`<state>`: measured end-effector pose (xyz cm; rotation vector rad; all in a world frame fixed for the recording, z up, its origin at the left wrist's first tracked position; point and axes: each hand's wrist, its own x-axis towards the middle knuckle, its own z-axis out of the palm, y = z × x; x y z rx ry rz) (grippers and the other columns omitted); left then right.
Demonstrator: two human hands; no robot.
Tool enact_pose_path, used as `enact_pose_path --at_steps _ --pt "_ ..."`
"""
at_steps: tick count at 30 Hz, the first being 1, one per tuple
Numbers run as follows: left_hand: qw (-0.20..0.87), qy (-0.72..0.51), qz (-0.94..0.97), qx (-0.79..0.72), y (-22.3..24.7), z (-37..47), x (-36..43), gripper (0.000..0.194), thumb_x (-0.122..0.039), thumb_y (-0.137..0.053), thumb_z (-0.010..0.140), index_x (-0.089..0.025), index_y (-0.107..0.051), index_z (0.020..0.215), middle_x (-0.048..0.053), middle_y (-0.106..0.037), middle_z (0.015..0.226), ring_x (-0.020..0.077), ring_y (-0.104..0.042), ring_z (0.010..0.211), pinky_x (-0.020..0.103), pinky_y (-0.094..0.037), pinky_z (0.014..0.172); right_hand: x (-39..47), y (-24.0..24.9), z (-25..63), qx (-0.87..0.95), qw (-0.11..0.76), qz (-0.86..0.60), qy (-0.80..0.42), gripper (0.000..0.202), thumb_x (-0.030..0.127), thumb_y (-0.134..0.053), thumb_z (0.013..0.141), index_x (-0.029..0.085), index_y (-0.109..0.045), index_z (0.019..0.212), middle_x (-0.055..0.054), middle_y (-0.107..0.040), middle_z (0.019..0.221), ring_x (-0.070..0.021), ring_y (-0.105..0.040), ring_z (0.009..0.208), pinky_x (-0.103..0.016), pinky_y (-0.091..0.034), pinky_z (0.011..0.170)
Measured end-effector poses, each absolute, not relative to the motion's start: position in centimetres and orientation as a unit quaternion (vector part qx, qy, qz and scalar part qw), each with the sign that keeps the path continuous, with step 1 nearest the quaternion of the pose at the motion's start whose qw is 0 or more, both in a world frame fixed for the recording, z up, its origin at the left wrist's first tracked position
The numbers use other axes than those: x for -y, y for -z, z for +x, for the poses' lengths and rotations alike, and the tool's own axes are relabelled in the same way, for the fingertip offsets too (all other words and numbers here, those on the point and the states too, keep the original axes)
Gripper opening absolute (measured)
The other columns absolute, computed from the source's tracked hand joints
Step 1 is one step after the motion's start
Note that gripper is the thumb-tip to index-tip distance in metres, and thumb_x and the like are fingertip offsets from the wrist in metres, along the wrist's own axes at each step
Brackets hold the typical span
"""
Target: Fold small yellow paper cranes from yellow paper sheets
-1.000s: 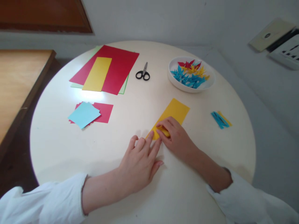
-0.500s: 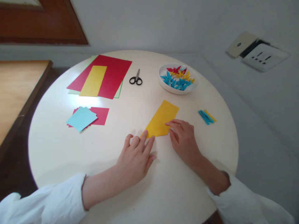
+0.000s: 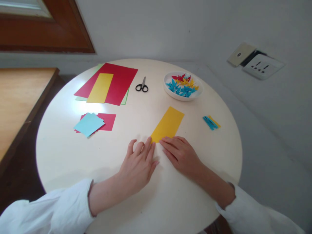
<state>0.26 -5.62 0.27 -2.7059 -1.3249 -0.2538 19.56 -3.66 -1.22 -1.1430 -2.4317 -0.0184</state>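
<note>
Pinned by the near edge

Pressing the yellow strip [image 3: 168, 122] onto mid-desk [image 3: 136, 113], probably against slipping, with a wide grip of the left hand [image 3: 136, 167] at one corner and a flattened one of the right hand [image 3: 184, 156] alongside, pinching nothing.

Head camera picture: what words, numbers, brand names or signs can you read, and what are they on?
None: I can't read any words, numbers, brands or signs here.
Wall socket: only dark slots show; any small print is too blurred.
Beige wall plate: a dark round spot, too small to make out.
Yellow paper touched by the left hand and right hand: no writing shows.
</note>
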Motion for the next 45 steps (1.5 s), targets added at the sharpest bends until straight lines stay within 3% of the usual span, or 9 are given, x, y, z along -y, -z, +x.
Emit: enact_pose_path --at_steps 11,18,32,40,45 --pt "0.066 0.104 -0.878 0.462 -0.4 -2.1 6.5 0.039 -0.029 -0.037 0.094 -0.009 -0.058 0.119 0.016 -0.058 0.127 0.0309 -0.053 0.11 0.051 -0.033 0.097 3.8 1.1 19.7 0.889 0.19 -0.417 -0.004 0.028 0.027 -0.048 0.089 0.016 -0.062 0.112 -0.011 -0.066 0.106 -0.0211 -0.059 0.094 -0.04 -0.046 0.085" --pt "0.007 0.092 -0.93 0.355 0.5 -1.1 5.3 0.058 -0.04 -0.03 0.095 0.0 -0.035 0.137 0.019 -0.039 0.143 0.0293 -0.029 0.136 0.048 -0.024 0.11 3.6 1.2 19.6 0.893 0.188 -0.409 -0.004 0.03 0.029 -0.05 0.089 0.018 -0.061 0.114 -0.011 -0.065 0.106 -0.0211 -0.059 0.093 -0.039 -0.045 0.084" --pt "0.016 0.084 -0.925 0.37 0.3 0.3 4.7 0.054 -0.038 -0.028 0.095 0.0 -0.05 0.126 0.019 -0.054 0.13 0.028 -0.047 0.124 0.047 -0.026 0.11 3.5 1.5 22.2 0.866 0.217 -0.448 0.055 0.025 0.016 -0.043 0.091 0.015 -0.063 0.107 -0.01 -0.068 0.112 -0.0199 -0.061 0.104 -0.039 -0.042 0.087" --pt "0.043 0.083 -0.915 0.392 0.4 1.2 4.6 0.05 -0.039 -0.033 0.094 -0.006 -0.047 0.13 0.016 -0.058 0.119 0.0264 -0.051 0.114 0.048 -0.028 0.107 3.7 1.7 22.2 0.86 0.229 -0.453 0.045 0.026 0.014 -0.043 0.091 0.015 -0.063 0.107 -0.01 -0.068 0.113 -0.0191 -0.062 0.104 -0.039 -0.043 0.086" --pt "0.057 0.128 -0.905 0.402 0.7 0.1 4.6 0.042 -0.034 -0.036 0.093 -0.006 -0.056 0.118 0.016 -0.061 0.108 0.0269 -0.054 0.105 0.049 -0.036 0.102 3.5 2.0 22.3 0.858 0.238 -0.454 0.033 0.026 0.015 -0.044 0.091 0.017 -0.063 0.108 -0.009 -0.068 0.113 -0.0188 -0.062 0.105 -0.039 -0.043 0.087"
